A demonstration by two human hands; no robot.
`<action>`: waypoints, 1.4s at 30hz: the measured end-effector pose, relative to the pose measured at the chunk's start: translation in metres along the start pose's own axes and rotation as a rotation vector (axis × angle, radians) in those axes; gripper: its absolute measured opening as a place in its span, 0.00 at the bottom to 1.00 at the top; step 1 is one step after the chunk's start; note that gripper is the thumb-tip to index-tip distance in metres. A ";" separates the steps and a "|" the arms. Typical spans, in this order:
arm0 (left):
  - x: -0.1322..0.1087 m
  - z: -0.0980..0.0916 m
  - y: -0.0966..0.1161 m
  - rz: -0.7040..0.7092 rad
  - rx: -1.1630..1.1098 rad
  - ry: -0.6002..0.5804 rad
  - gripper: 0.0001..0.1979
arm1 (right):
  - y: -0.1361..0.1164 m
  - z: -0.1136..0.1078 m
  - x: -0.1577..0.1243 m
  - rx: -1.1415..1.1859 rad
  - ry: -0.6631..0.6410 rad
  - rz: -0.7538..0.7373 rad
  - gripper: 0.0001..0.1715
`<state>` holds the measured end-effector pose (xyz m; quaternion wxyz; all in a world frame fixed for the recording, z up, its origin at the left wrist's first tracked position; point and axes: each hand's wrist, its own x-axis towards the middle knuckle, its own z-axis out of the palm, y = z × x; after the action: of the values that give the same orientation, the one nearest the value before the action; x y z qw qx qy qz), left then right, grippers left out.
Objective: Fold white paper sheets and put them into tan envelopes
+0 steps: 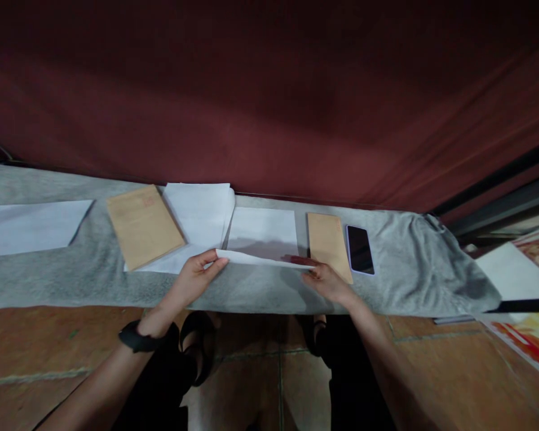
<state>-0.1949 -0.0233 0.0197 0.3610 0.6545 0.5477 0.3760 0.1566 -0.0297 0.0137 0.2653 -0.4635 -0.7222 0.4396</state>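
Backed by a dark red surface [233,120], with brown floor tiles [238,395] below and a grey-covered counter [251,293] stretching from side to side between them. Holding a white paper strip [256,259] above the front part of the counter, directly before the body. Pinched at its left end in the left hand [198,276], with that grip closed, thumb against fingers; caught at its right end in the right hand [327,281], again with the grip closed on the paper and some fingers stretched out behind it. Running lengthwise from left to right, with the long axis almost level and the right end slightly nearer the body; seen as a narrow band. Held nearer the body than a loose white sheet [265,224] lying flat. Flanked on the left by white papers [197,209] partly beneath a wide brown envelope [144,227]; flanked on the right by a narrow brown envelope [327,239], long side pointing away from the body, and just beside that by a phone [360,250], dark screen up, likewise pointing away. Fitted at the left wrist with a dark band [141,340]
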 end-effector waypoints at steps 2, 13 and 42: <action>0.000 0.001 0.005 -0.009 -0.076 -0.003 0.17 | 0.000 0.001 0.001 0.018 0.051 0.016 0.16; 0.013 0.022 0.000 -0.140 -0.271 -0.003 0.20 | 0.013 0.014 0.016 0.236 0.423 0.159 0.23; 0.023 0.014 0.036 0.081 -0.222 0.554 0.09 | -0.017 0.004 0.019 0.426 0.288 0.037 0.22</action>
<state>-0.1640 -0.0068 0.0471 0.2516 0.5048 0.5544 0.6120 0.1375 -0.0174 0.0265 0.4491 -0.4680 -0.5596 0.5159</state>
